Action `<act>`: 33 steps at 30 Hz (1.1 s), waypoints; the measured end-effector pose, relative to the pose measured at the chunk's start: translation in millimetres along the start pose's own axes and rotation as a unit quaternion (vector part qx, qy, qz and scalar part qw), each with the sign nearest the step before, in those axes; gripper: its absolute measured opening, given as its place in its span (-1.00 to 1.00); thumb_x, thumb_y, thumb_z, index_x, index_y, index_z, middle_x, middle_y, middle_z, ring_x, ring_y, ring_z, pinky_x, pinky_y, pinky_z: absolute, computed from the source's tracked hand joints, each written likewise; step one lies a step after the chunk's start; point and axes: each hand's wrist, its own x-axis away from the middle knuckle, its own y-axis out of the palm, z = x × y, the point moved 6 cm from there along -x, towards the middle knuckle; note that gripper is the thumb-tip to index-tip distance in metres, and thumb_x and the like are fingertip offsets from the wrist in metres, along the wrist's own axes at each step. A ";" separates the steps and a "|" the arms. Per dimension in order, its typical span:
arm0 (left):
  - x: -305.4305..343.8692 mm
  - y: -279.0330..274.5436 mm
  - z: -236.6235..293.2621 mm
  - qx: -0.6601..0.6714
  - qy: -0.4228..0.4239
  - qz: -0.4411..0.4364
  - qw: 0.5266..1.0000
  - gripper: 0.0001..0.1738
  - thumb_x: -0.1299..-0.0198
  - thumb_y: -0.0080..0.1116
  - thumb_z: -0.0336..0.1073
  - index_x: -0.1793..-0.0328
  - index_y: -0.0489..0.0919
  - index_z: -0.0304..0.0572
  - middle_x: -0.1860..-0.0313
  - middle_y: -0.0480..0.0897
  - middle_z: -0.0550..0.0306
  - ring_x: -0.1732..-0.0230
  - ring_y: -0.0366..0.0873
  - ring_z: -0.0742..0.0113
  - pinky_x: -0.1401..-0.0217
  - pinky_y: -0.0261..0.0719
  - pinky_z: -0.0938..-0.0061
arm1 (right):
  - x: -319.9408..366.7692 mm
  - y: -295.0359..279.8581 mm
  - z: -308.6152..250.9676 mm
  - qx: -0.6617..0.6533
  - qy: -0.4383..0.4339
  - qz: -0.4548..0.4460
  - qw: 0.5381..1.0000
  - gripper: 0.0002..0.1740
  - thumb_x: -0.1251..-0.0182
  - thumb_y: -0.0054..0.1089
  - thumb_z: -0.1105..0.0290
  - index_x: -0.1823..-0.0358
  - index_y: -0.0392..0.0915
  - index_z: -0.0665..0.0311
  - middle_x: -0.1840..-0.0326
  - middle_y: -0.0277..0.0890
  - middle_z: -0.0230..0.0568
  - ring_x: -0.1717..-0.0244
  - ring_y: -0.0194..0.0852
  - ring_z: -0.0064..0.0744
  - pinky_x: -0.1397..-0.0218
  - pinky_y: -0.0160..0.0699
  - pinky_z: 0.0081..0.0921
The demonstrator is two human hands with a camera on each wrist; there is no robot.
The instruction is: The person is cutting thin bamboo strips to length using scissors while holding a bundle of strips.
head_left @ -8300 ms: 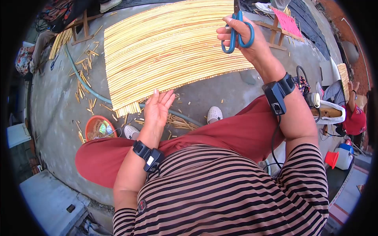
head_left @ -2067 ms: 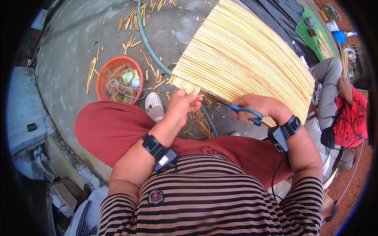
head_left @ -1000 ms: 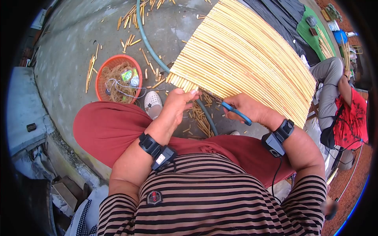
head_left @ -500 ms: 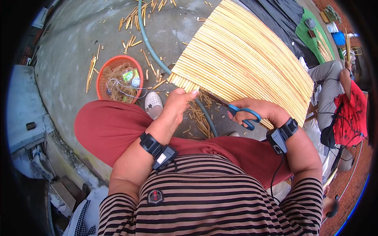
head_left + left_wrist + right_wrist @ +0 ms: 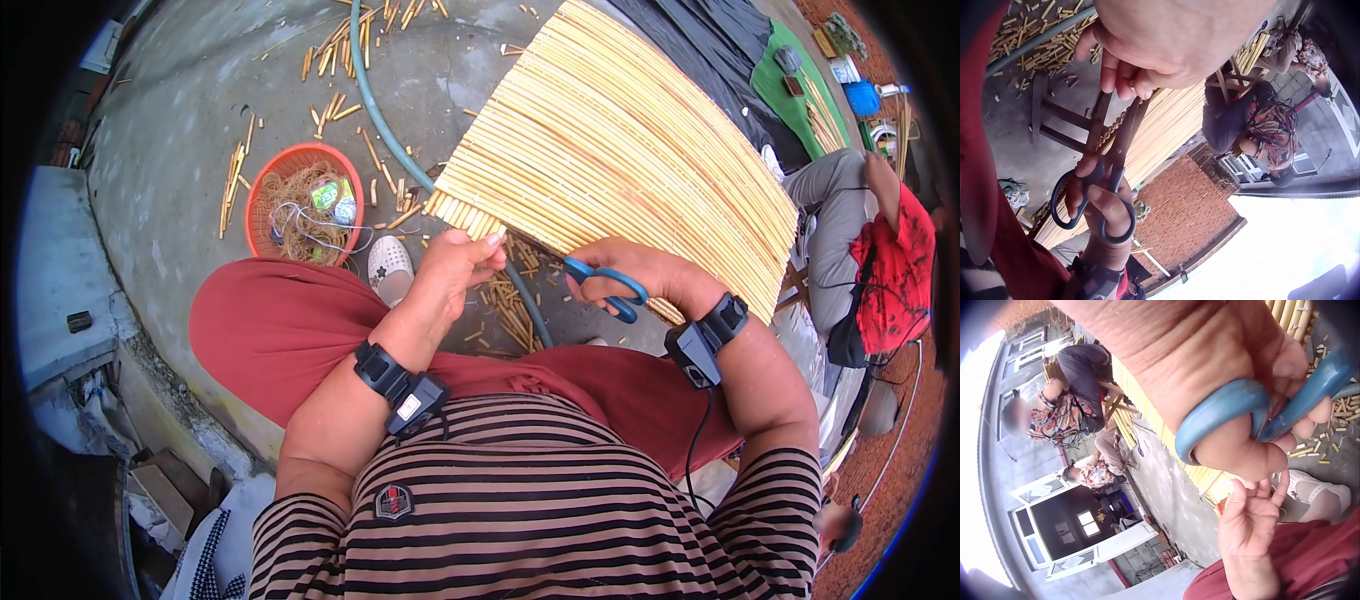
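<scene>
Scissors [image 5: 1121, 147], blue-handled: gripped in right hand [image 5: 642, 270], loops round thumb and fingers, blades toward left hand [image 5: 455, 264]. Mat [image 5: 620, 150] of yellow rods: corner just at left fingertips, pinched or merely touched, cannot tell. Orange basket [image 5: 262, 213]: left of left fingers.

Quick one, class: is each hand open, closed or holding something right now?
Left hand: by a corner of the mat; whether it grips anything cannot be told.
Right hand: holding the scissors.
</scene>
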 end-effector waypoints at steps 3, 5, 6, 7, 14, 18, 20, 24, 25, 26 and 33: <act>0.4 0.2 0.2 0.004 0.001 0.001 1.000 -0.79 -0.25 0.18 -0.25 0.12 0.61 -0.23 0.37 0.63 0.19 0.29 0.57 0.41 0.02 0.51 0.41 | 1.9 -4.5 -4.4 0.026 0.013 0.026 0.999 -0.86 -0.10 0.11 0.38 0.35 0.50 0.29 0.59 0.42 -0.41 0.62 0.39 -0.63 0.56 0.39 -0.63; -2.4 -1.4 -2.7 0.009 0.000 0.002 1.000 -0.80 -0.26 0.18 -0.26 0.12 0.60 -0.24 0.38 0.63 0.19 0.29 0.57 0.41 0.02 0.52 0.41 | 2.0 -4.9 -3.4 0.035 0.017 0.046 0.998 -0.88 -0.12 0.13 0.38 0.37 0.50 0.28 0.61 0.41 -0.43 0.65 0.37 -0.65 0.59 0.37 -0.64; -2.6 -1.9 -2.6 0.010 0.001 0.005 1.000 -0.80 -0.26 0.18 -0.26 0.12 0.60 -0.24 0.38 0.63 0.19 0.29 0.57 0.41 0.03 0.53 0.41 | 2.0 -3.4 -3.8 0.042 0.016 0.054 0.998 -0.88 -0.13 0.14 0.39 0.38 0.49 0.28 0.62 0.40 -0.43 0.65 0.36 -0.65 0.59 0.36 -0.64; -2.8 -2.1 -2.0 0.012 0.002 0.008 1.000 -0.80 -0.26 0.18 -0.27 0.12 0.60 -0.24 0.38 0.62 0.19 0.29 0.57 0.42 0.04 0.53 0.42 | 1.8 -1.0 -5.0 0.050 0.015 0.062 0.997 -0.89 -0.13 0.14 0.39 0.38 0.49 0.28 0.62 0.39 -0.43 0.66 0.35 -0.65 0.60 0.35 -0.64; -3.0 -1.1 1.0 0.018 0.002 -0.008 1.000 -0.80 -0.25 0.19 -0.26 0.15 0.58 -0.25 0.39 0.61 0.20 0.32 0.56 0.43 0.09 0.56 0.44 | 8.6 -1.2 -13.2 0.072 0.004 0.073 0.995 -0.86 -0.09 0.13 0.39 0.36 0.47 0.30 0.62 0.40 -0.39 0.65 0.36 -0.60 0.57 0.38 -0.59; -5.2 -3.0 -2.8 0.018 0.006 -0.001 1.000 -0.84 -0.24 0.21 -0.26 0.23 0.58 -0.20 0.42 0.61 0.23 0.37 0.56 0.44 0.13 0.56 0.46 | 10.4 -0.5 3.3 0.005 0.016 -0.002 1.000 -0.83 -0.06 0.07 0.37 0.33 0.47 0.29 0.55 0.43 -0.37 0.57 0.41 -0.57 0.51 0.43 -0.58; -5.4 -2.4 -2.2 0.015 0.007 -0.007 1.000 -0.85 -0.24 0.21 -0.26 0.26 0.58 -0.19 0.44 0.61 0.24 0.40 0.55 0.44 0.15 0.56 0.47 | 12.5 -0.7 1.3 -0.005 0.029 0.006 1.000 -0.81 -0.05 0.05 0.36 0.32 0.47 0.29 0.53 0.44 -0.35 0.54 0.43 -0.56 0.48 0.44 -0.57; -5.3 -1.9 -2.8 0.022 0.011 -0.002 1.000 -0.85 -0.24 0.20 -0.27 0.25 0.59 -0.20 0.47 0.60 0.23 0.43 0.55 0.43 0.18 0.56 0.49 | 6.4 2.2 1.1 -0.018 0.018 -0.002 1.000 -0.78 -0.02 0.07 0.39 0.28 0.48 0.32 0.53 0.43 -0.39 0.55 0.43 -0.59 0.50 0.41 -0.64; -4.6 -1.6 -2.4 0.022 0.010 -0.001 1.000 -0.85 -0.24 0.20 -0.27 0.25 0.59 -0.20 0.47 0.60 0.23 0.43 0.55 0.43 0.18 0.56 0.49 | 4.4 2.3 2.6 -0.022 0.016 0.000 1.000 -0.78 -0.02 0.07 0.39 0.29 0.48 0.32 0.53 0.44 -0.38 0.55 0.43 -0.59 0.50 0.41 -0.64; -4.1 -1.5 -1.9 0.022 0.010 0.000 1.000 -0.85 -0.24 0.20 -0.28 0.25 0.59 -0.20 0.47 0.61 0.23 0.43 0.55 0.43 0.19 0.56 0.49 | 3.1 2.2 2.9 -0.025 0.013 0.002 1.000 -0.79 -0.02 0.07 0.39 0.29 0.48 0.32 0.53 0.44 -0.38 0.55 0.43 -0.59 0.50 0.41 -0.64; -3.5 -1.6 -1.1 0.019 0.010 -0.009 1.000 -0.85 -0.24 0.19 -0.28 0.25 0.59 -0.22 0.46 0.62 0.22 0.44 0.56 0.44 0.20 0.56 0.50 | -1.1 1.9 -0.8 -0.011 0.012 0.011 1.000 -0.80 -0.03 0.06 0.40 0.30 0.49 0.32 0.56 0.43 -0.37 0.58 0.41 -0.58 0.51 0.41 -0.63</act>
